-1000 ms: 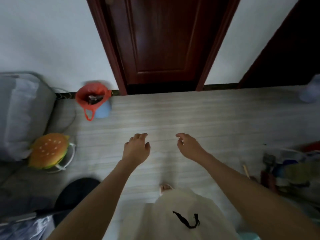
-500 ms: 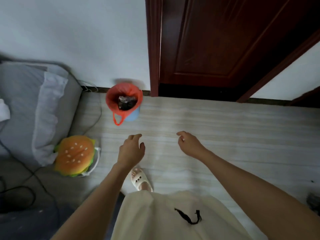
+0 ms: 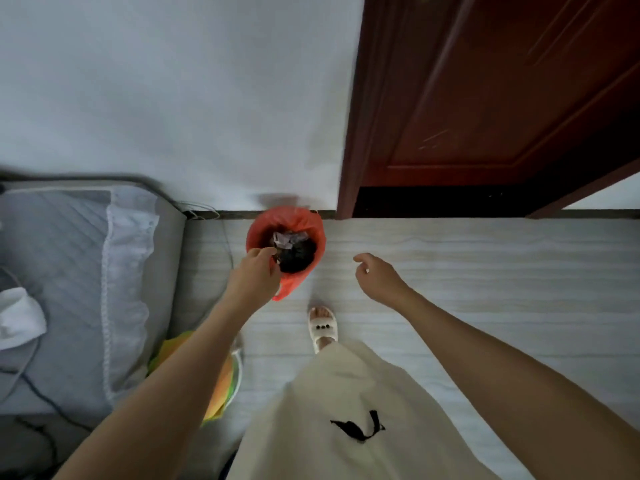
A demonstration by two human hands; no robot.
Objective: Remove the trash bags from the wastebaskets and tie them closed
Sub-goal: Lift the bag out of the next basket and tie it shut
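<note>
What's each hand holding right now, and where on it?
The left hand is at the near rim of the red trash bag, but an actual grip cannot be told. The right hand holds nothing.

an orange-red trash bag [image 3: 313, 227] is seen lining a small wastebasket set on the floor against the wall, just beside the door frame. its mouth is spread open and folded over the rim. dark rubbish and pale scraps, possibly paper, are held inside. one loop handle is draped down the near side.
</note>
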